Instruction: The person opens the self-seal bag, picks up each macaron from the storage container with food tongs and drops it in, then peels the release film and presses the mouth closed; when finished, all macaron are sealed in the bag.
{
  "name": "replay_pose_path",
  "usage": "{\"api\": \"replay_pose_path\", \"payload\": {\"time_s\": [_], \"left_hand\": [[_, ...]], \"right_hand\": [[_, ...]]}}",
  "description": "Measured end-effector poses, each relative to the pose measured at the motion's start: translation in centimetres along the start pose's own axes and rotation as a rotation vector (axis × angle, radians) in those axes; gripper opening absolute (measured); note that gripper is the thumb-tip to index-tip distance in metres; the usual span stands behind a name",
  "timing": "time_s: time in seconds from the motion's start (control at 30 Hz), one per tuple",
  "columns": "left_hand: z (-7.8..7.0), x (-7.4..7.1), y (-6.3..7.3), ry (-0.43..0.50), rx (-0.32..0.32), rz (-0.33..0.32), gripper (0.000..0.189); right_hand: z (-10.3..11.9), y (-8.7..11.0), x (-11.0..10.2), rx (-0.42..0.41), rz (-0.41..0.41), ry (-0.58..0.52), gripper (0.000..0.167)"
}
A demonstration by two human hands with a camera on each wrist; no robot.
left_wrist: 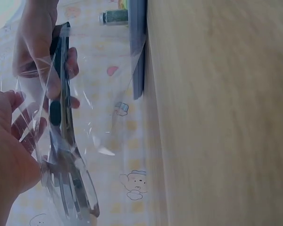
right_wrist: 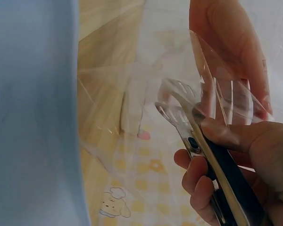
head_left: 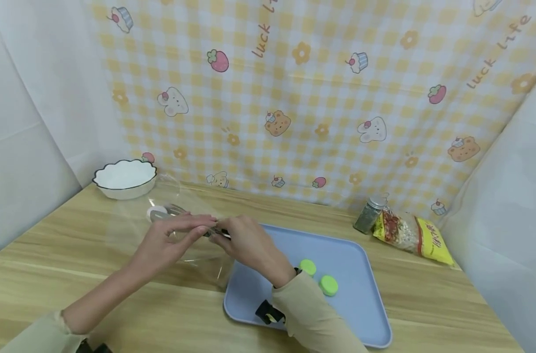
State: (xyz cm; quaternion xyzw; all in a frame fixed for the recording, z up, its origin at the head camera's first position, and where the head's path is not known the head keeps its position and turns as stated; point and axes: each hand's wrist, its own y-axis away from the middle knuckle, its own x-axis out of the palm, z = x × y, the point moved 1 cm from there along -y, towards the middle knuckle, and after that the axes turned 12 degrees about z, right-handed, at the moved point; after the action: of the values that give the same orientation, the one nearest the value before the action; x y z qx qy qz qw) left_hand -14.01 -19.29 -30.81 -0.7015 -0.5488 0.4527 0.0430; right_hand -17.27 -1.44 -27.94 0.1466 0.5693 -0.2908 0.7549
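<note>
Two hands (head_left: 168, 240) (head_left: 250, 245), one tongs (right_wrist: 228, 172), one bag (head_left: 211, 265)

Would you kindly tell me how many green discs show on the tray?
2: the farther green disc beside the right sleeve, and the nearer green disc right of the first. The sleeve covers part of the tray, possibly hiding more.

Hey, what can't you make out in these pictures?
- Tongs: in the head view, the right hand hides much of their handles; the right wrist view's bottom edge cuts them off.
- Clear plastic: in the head view, glare and transparency blur its edges.
- Tray: in the head view, the right sleeve covers part.
- Yellow packet: in the head view, lettering too small to read.
</note>
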Motion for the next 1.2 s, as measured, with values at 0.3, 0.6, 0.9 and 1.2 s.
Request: {"api": "replay_pose_path", "payload": {"time_s": [0.3,0.6,0.9,1.2], "left_hand": [[0.0,-0.1,0.2,0.150,-0.109,0.010,0.021],[-0.3,0.1,0.3,0.200,-0.155,0.004,0.022],[0.1,0.6,0.2,0.062,-0.107,0.034,0.022],[0.3,0.6,0.4,-0.043,-0.108,0.052,0.019]], "right_hand": [[-0.9,-1.3,1.3,-0.025,-0.028,-0.072,0.013],[-1.5,-1.7,2.3,-0.002,0.012,-0.068,0.027],[-1.9,-0.5,1.1,0.054,0.092,-0.071,0.030],[-3.7,7.0,-4.0,0.207,0.339,-0.155,0.039]]}}
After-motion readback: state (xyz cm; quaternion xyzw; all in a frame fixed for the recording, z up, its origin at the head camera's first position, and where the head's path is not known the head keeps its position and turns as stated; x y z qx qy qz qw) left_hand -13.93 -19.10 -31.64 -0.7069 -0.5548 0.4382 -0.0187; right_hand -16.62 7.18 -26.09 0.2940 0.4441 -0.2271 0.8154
